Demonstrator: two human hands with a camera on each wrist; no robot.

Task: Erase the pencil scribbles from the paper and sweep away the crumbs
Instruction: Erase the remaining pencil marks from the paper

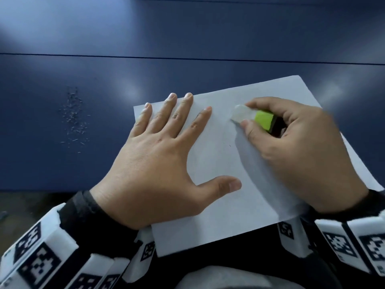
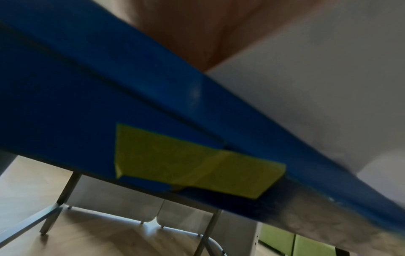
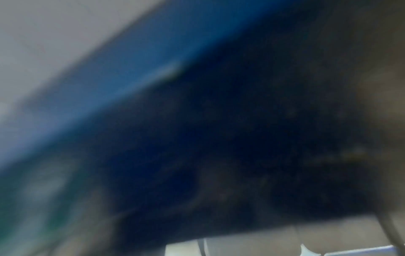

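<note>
Blue desk (image 1: 187,38), white paper (image 1: 239,205) at near edge. Left hand (image 1: 158,161) flat, pinning paper; right hand (image 1: 300,147) pinching eraser (image 1: 252,116), rubbing. Crumbs (image 1: 74,117) well left. Erasing under way; next, probably sweeping.

You have no readable word, brand or number anywhere in these views. The only signs are the black-and-white square coded markers (image 1: 34,261) on the white blocks at your left wrist, near left, and matching markers (image 1: 338,243) on the blocks at your right wrist, near right; they carry patterns, not letters. The green sleeve of the eraser (image 1: 264,119), the paper (image 1: 229,205) and the yellow tape (image 2: 192,162) stuck on the blue table edge (image 2: 65,86) show no print you can make out.
</note>
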